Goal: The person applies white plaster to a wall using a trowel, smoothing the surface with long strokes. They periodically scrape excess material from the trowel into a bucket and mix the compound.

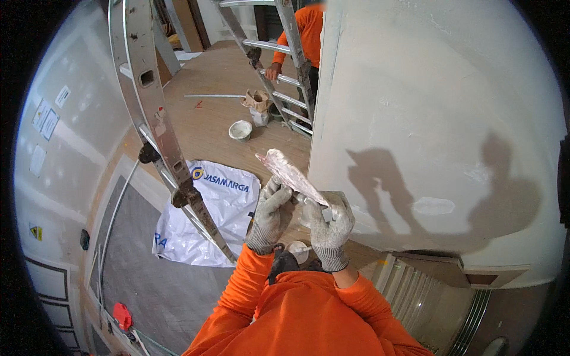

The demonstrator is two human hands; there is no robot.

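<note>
In front of my chest I hold a long, tapered piece (291, 172), whitish-pink and smeared with what looks like wet white filler; its exact kind does not show. My left hand (270, 210), in a grey knitted glove, is closed on its lower left side with the thumb against it. My right hand (331, 228), gloved the same way, pinches its narrow lower end near the wall. The wide end points up and to the left. Below, beside my feet, stands a small white tub (298, 254) with a handle or stick across its rim.
An aluminium ladder (163, 124) rises close on my left over a white printed sheet (214, 219). Plastered wall (439, 77) stands on my right. Farther off are a bucket (240, 130), a paper sack (256, 107) and a co-worker's hand (273, 71) on another ladder (279, 74).
</note>
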